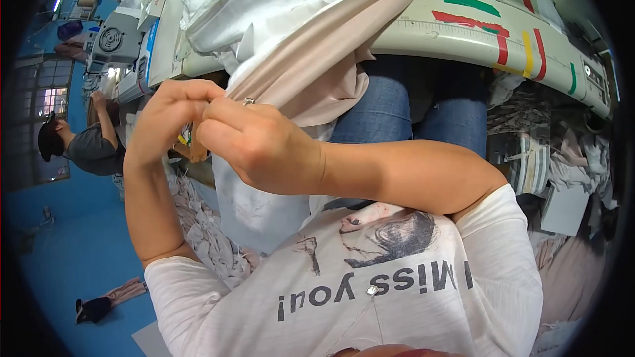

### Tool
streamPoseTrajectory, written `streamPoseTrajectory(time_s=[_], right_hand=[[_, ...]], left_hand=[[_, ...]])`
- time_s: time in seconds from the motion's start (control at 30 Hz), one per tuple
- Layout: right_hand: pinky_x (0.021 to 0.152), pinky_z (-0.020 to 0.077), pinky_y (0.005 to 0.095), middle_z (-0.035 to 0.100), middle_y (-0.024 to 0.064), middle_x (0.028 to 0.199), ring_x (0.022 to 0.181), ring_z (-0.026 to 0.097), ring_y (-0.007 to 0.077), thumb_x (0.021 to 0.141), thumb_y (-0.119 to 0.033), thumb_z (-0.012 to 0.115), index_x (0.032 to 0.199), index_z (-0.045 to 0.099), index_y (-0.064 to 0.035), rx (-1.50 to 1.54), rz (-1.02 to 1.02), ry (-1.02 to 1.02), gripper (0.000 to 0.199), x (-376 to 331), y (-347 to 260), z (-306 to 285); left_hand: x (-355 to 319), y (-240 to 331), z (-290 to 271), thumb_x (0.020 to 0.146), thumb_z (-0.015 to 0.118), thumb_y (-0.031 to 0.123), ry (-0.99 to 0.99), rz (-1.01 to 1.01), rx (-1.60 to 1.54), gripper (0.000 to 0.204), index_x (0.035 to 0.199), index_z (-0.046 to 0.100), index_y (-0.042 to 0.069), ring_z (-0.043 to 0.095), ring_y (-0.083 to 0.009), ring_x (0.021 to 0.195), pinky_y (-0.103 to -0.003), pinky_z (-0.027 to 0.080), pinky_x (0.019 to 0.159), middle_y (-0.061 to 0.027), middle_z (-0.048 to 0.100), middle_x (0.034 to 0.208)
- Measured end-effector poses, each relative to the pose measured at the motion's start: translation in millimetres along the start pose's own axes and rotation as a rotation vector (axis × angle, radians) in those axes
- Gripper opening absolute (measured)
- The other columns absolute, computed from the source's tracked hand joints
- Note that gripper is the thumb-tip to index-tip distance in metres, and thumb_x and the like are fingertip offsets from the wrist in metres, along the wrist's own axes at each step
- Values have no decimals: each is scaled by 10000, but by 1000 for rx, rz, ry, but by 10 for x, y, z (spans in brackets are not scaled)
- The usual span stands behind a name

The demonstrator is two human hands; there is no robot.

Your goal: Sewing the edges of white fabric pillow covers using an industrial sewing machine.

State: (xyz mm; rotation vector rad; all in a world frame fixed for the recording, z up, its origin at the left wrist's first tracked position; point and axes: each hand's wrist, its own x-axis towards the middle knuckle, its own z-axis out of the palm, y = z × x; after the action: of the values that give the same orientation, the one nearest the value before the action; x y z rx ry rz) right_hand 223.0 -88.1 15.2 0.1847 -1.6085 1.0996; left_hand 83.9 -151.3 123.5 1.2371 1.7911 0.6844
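Pinching together in front of the chest, the left hand and the right hand each close their grip on the edge of a soft beige fabric panel. It stretches from the fingers up onto the pale green worktop, just beside a bundle of white cloth. Blue jeans show beneath.

Blue floor fills the lower left, with a window at the far left edge letting in daylight. Cream sewing table across the top, marked with red, green and yellow tape strips. Fabric piles sit at right; another person works at a machine far left.
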Motion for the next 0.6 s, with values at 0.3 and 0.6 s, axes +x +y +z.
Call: streamPoseTrajectory(time_s=[0.3, 0.6], right_hand=[[547, 501, 306, 517, 98, 772, 634, 573, 213, 645, -59, 599, 770, 554, -8, -193, -144, -203, 143, -191, 171, 205], [685, 526, 343, 546, 139, 877, 831, 580, 250, 643, -108, 597, 718, 551, 5, -197, -142, -399, 143, -195, 111, 36]], left_hand=[[216, -249, 148, 801, 705, 65, 157, -175, -96, 100, 820, 627, 4, 473, -4, 604, -173, 361, 525, 46, 570, 694], [100, -270, 368, 856, 671, 47, 529, 170, 254, 112, 842, 640, -60, 500, -75, 642, -222, 405, 577, -31, 606, 790]])
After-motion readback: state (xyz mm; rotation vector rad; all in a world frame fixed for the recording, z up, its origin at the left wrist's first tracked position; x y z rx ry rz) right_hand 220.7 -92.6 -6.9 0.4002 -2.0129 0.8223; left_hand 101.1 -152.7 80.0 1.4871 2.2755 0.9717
